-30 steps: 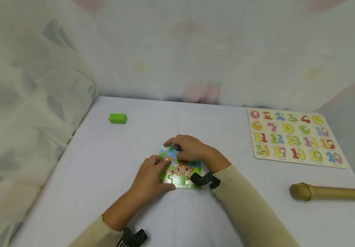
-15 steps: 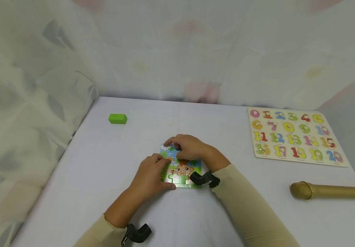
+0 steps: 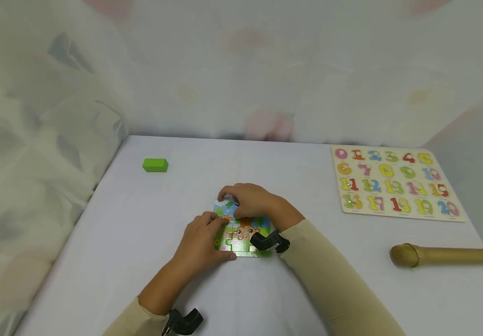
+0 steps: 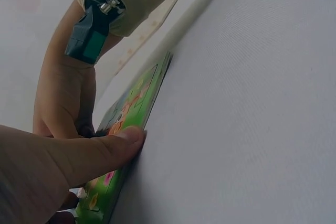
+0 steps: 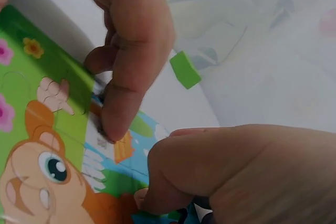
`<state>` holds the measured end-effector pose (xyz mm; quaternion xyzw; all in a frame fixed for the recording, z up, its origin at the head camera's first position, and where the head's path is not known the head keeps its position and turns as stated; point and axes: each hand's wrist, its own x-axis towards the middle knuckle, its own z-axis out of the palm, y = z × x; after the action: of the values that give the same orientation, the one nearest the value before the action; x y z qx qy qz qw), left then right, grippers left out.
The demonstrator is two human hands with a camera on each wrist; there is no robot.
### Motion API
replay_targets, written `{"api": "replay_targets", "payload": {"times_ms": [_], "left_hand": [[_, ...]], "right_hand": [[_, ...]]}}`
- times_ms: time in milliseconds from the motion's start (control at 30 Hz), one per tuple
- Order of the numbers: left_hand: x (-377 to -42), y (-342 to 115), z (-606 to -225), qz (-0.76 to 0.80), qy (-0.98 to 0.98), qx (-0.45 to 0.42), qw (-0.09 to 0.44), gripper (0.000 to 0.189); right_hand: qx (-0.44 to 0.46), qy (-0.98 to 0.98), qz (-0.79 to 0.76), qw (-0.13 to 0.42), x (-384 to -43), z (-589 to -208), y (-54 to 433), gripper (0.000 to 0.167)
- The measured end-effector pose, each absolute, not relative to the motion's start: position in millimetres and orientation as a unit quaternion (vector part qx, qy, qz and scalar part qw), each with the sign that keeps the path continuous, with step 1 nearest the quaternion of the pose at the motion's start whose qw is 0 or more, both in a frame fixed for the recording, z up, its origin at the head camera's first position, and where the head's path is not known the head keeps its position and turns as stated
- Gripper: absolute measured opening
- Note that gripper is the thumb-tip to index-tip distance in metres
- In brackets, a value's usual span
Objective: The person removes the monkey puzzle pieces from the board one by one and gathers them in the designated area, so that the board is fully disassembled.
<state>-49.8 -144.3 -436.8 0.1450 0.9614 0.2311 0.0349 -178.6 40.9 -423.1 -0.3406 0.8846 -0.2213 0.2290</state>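
A small jigsaw puzzle [image 3: 243,247] with a cartoon monkey on a green and blue ground lies on the white table. My left hand [image 3: 199,240] holds its left side: the thumb is at the near edge, and the index finger presses on the picture. In the left wrist view that thumb [image 4: 118,148] lies along the puzzle's green edge [image 4: 139,111]. My right hand [image 3: 255,201] reaches over the far edge with bent fingers, its thumb on the picture. The right wrist view shows the left index finger [image 5: 128,82] on a piece beside an orange patch.
A green block [image 3: 155,165] lies at the back left. Toward the back right is a wooden number board [image 3: 396,182] with coloured numerals from 0 to 20. In front of it lies a gold microphone [image 3: 447,255]. Patterned cloth [image 3: 35,140] hangs behind and left of the table.
The head view has shifted slightly, so the things on the table appear a little further left. Both hands keep their places on the puzzle.
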Motion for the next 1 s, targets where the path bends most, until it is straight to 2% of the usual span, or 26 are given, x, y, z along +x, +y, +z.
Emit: {"api": "replay_targets", "payload": {"times_ms": [500, 1000], "left_hand": [[-51.3, -145.5, -440.9, 0.251, 0.958, 0.137, 0.036, 0.083], [-48.4, -146.3, -442.6, 0.265, 0.955, 0.134, 0.018, 0.080]], "right_hand": [[-0.337, 0.893, -0.183, 0.237, -179.7, -423.7, 34.2, 0.053], [-0.275, 0.863, -0.290, 0.310, -179.7, -417.4, 34.9, 0.051]]}}
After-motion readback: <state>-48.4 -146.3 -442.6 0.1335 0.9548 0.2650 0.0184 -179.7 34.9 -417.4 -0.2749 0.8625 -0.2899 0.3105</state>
